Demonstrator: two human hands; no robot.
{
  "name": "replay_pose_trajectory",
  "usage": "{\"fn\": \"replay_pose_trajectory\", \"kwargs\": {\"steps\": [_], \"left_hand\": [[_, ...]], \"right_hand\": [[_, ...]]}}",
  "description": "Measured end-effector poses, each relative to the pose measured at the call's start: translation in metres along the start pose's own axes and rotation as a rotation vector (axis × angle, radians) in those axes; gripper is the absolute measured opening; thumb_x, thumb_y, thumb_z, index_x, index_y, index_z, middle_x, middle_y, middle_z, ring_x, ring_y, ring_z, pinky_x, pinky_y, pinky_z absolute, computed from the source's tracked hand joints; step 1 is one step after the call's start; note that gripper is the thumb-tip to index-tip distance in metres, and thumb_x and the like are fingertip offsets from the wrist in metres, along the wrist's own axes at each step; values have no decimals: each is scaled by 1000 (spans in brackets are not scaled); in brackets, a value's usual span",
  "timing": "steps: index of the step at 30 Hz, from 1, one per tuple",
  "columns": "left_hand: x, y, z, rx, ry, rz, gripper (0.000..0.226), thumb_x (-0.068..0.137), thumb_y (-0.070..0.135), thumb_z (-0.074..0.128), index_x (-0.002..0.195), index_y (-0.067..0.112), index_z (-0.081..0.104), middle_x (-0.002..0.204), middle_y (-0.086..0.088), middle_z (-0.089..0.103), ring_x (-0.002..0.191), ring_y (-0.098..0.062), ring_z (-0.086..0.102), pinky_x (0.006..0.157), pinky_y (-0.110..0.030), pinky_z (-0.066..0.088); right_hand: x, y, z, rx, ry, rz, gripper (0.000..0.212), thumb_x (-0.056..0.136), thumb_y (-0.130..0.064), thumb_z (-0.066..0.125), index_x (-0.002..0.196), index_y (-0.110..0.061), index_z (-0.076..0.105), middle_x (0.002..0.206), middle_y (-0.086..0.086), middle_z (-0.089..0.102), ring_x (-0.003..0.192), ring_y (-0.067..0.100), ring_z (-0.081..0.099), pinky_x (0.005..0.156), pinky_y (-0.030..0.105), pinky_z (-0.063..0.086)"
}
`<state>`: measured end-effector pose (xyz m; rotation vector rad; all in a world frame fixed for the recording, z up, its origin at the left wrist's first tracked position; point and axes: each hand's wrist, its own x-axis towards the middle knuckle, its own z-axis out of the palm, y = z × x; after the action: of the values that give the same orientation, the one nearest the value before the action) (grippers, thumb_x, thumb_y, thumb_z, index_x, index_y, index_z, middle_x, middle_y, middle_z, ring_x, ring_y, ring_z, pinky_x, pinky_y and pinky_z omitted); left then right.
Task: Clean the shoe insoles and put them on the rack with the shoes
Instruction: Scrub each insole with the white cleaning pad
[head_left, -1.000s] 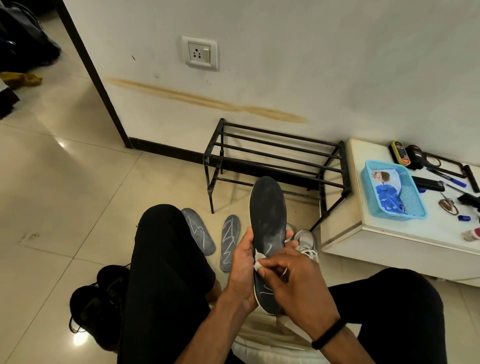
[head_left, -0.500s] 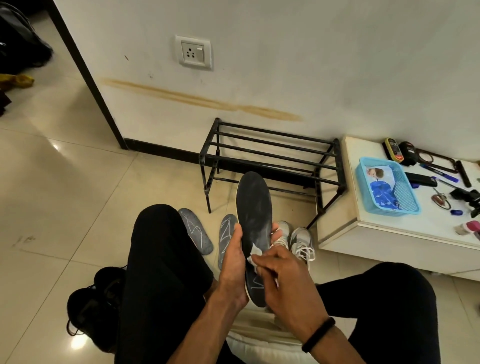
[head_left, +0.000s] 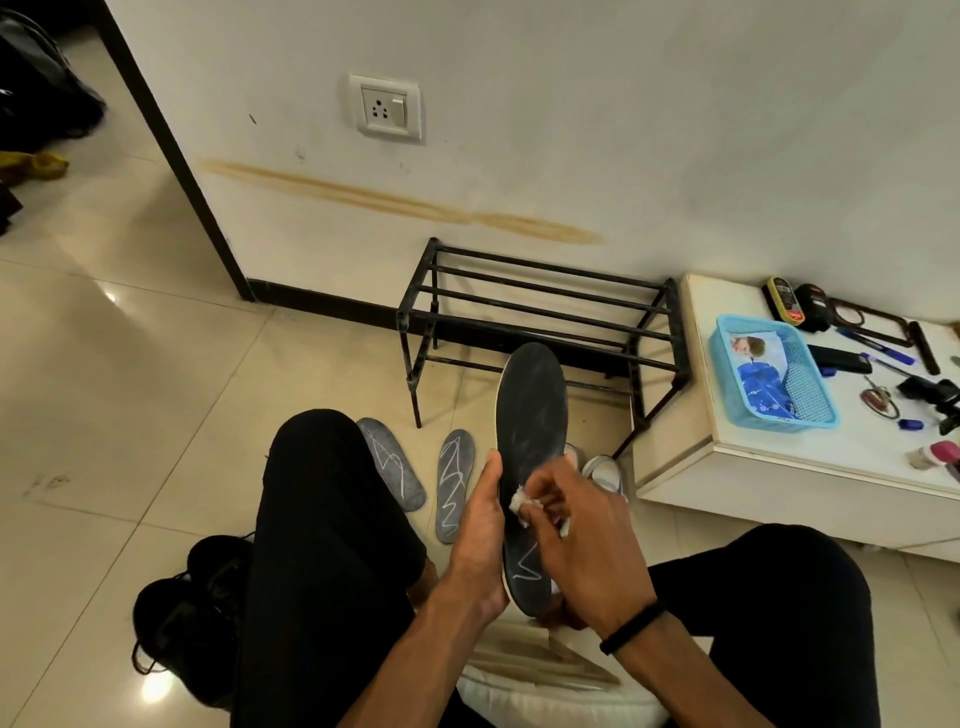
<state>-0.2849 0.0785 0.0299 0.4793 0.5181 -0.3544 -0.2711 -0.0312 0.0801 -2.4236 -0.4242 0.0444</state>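
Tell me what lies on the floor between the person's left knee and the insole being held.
In the head view, two grey insoles with white scribbles lie flat on the floor tiles there.

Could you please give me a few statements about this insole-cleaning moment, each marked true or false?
1. The left hand holds the black insole upright by its edge. True.
2. The right hand presses a brush to the insole. False: it pinches a small white wipe against it.
3. Two grey insoles lie on the floor tiles, both with white scribbles. True.
4. The black shoe rack already holds shoes. False: its bars carry nothing.
5. The blue basket stands on the rack. False: it sits on the white low table.
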Motion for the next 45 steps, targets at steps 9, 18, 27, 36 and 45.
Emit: {"fn": "replay_pose_trajectory", "kwargs": {"steps": [9, 18, 27, 36, 45], "left_hand": [[3, 3, -6, 52, 41, 36, 65, 100, 62, 43, 136, 12, 64, 134, -17, 66, 126, -30, 63, 113, -46, 44], [4, -5, 6, 88, 74, 79, 57, 100, 55, 47, 134, 13, 63, 124, -21, 70, 116, -34, 68, 94, -44, 55], [3, 8, 1, -62, 35, 54, 64, 98, 58, 44, 134, 9, 63, 133, -15, 67, 121, -26, 67, 97, -38, 55], [8, -1, 7, 158, 129, 184, 51, 100, 55, 47, 107, 16, 78, 114, -21, 73, 102, -33, 69, 101, -49, 49], [11, -1, -1, 130, 153, 196, 54, 99, 58, 49, 119, 14, 75, 121, -20, 72, 117, -36, 67, 112, -53, 45]], "right_hand": [[-4, -9, 3, -128, -36, -49, 17, 82, -6, 78, 89, -22, 79, 92, -6, 70, 79, 2, 61, 74, 8, 49], [26, 18, 5, -319, 6, -27, 18, 84, -1, 73, 96, -13, 76, 98, 2, 65, 90, 19, 59, 78, 30, 55], [-16, 14, 7, -53, -67, -9, 33, 80, 3, 74, 104, -20, 78, 103, -7, 64, 93, 7, 62, 86, 15, 53], [19, 28, 2, -128, 37, -24, 12, 87, -8, 74, 88, -19, 78, 83, -3, 69, 80, 9, 58, 74, 18, 48], [13, 26, 3, -152, -153, 44, 19, 88, -14, 71, 69, -18, 73, 66, -5, 66, 64, 8, 61, 59, 19, 49]]}}
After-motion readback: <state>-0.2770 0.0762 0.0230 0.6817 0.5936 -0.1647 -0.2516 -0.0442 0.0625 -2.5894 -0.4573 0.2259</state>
